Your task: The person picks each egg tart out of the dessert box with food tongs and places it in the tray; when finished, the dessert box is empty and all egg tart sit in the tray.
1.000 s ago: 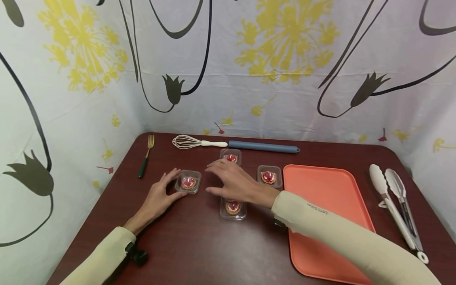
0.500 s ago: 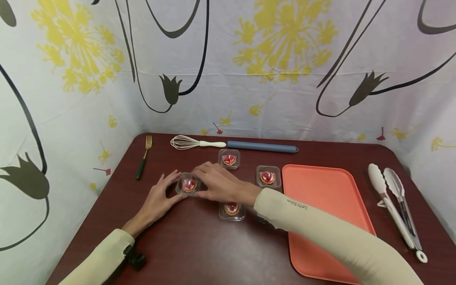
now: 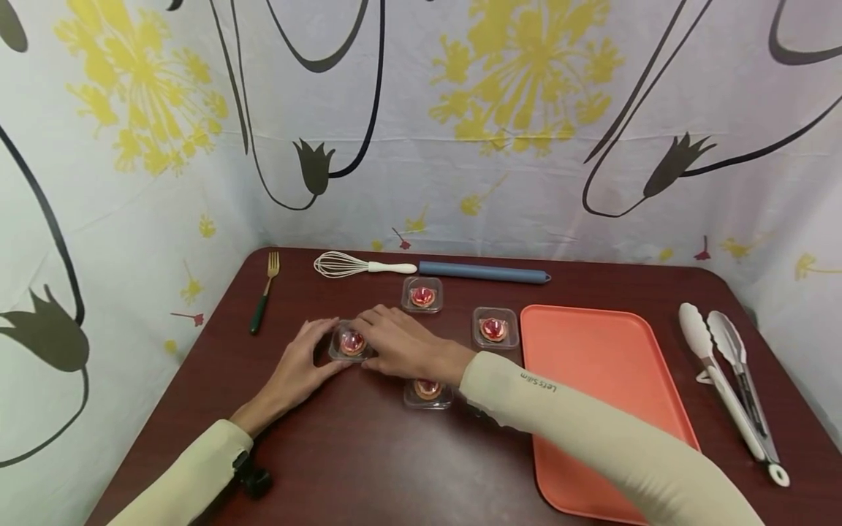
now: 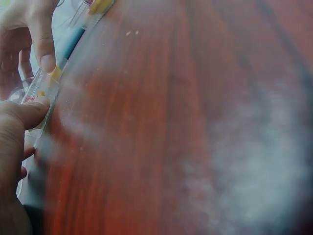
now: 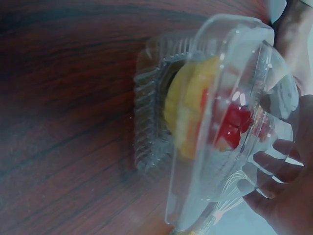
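A small tart (image 3: 351,345) with a glossy red topping sits in a square clear plastic container (image 3: 338,353) on the table's left half. My left hand (image 3: 297,374) grips this container from the left, fingers behind and thumb at the front corner. From the right, my right hand (image 3: 403,343) holds its other side, thumb low at the near edge. In the left wrist view, the left thumb (image 4: 35,111) and right thumb (image 4: 45,54) both press the container's near side. Under my right wrist stands another tart container (image 3: 427,394), seen close up in the right wrist view with its domed lid (image 5: 208,122).
Two more boxed tarts stand behind, one back middle (image 3: 422,295) and one right (image 3: 495,329). An orange tray (image 3: 592,343) lies to the right, with tongs (image 3: 723,387) beyond it. A fork (image 3: 264,294), whisk (image 3: 362,265) and blue rolling pin (image 3: 483,272) lie along the back.
My right hand has moved left from above the table middle and taken hold of the container's right side. The container has shifted slightly to the right, between both hands.
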{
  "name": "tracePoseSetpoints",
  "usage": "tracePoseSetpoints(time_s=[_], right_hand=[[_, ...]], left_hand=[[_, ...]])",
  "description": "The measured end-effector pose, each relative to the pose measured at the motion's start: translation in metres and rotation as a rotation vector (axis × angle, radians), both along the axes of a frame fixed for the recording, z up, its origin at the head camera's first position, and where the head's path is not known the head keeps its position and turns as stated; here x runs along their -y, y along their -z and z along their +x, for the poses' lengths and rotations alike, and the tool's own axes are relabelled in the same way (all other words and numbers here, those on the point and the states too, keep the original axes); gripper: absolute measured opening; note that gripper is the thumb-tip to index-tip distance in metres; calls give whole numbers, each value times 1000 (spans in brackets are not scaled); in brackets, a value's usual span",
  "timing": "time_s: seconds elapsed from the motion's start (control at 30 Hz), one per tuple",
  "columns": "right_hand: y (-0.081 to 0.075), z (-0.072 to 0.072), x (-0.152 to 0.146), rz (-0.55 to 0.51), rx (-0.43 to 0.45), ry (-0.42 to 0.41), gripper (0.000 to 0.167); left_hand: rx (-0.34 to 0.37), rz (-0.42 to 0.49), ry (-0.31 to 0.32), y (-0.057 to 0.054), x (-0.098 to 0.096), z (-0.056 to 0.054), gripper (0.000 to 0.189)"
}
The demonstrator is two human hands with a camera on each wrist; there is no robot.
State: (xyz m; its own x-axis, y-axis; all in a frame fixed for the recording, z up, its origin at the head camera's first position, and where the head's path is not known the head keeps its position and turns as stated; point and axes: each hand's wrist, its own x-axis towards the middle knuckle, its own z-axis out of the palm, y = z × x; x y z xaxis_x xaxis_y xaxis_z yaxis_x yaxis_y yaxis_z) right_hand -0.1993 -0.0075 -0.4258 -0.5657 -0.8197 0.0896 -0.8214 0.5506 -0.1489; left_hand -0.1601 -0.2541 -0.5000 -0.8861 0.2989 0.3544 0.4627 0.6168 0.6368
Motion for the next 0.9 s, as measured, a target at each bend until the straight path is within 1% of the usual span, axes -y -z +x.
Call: tracePoseSetpoints(time_s=[0.1, 0.4, 0.53, 0.73, 0.9], right_hand=[[2, -1, 1, -4, -17, -5, 69], [3, -2, 2, -20, -49, -48, 73], [4, -4, 1, -28, -58, -62, 70], [3, -4, 0, -42, -34, -60, 69], [2, -4, 1, -47, -16, -65, 67]], left_hand=[[1, -3, -2, 0, 0, -1, 81], [-37, -4, -1, 1, -3, -4, 78], [-34, -12, -3, 1, -4, -4, 78], [-17, -19, 3, 1, -5, -4, 80], [-21, -12, -5, 1, -4, -3, 80]])
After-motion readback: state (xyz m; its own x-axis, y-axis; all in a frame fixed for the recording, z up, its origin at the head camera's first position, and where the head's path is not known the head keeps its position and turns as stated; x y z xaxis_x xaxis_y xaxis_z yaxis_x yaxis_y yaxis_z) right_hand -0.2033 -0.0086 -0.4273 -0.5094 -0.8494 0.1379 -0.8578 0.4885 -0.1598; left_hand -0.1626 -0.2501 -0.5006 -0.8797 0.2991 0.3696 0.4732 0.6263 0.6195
